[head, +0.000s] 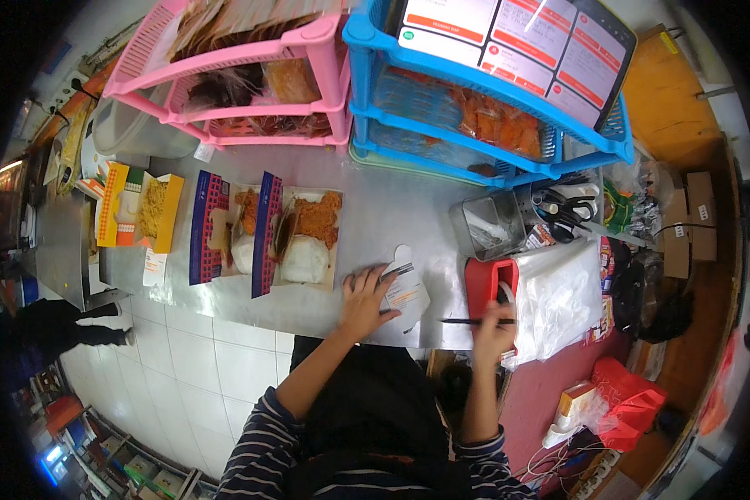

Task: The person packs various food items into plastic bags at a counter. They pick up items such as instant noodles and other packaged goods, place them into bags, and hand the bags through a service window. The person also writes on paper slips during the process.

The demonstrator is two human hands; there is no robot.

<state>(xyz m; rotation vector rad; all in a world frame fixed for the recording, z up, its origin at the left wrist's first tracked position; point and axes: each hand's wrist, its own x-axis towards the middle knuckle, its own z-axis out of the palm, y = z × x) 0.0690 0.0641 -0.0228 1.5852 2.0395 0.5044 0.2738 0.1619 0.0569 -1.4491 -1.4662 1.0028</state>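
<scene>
My left hand (367,301) lies palm down on the steel counter, fingers spread, with its fingertips at the edge of a printed paper slip (411,299). The slip lies flat and bears writing. My right hand (495,332) holds a thin black pen (459,321), its length pointing left over the counter's front edge. Beside that hand stands a red holder (482,284) with a stack of clear plastic bags (556,300). Left of my left hand sits an open meal box (337,250) with fried chicken (317,215) and a white wrapped bundle (305,259).
Further left are a second chicken box (209,231) and a yellow noodle box (140,209). Pink (225,75) and blue (450,56) plastic racks stand behind, a tablet (519,50) on the blue one. A clear container (487,225) and scissors (565,209) are at right.
</scene>
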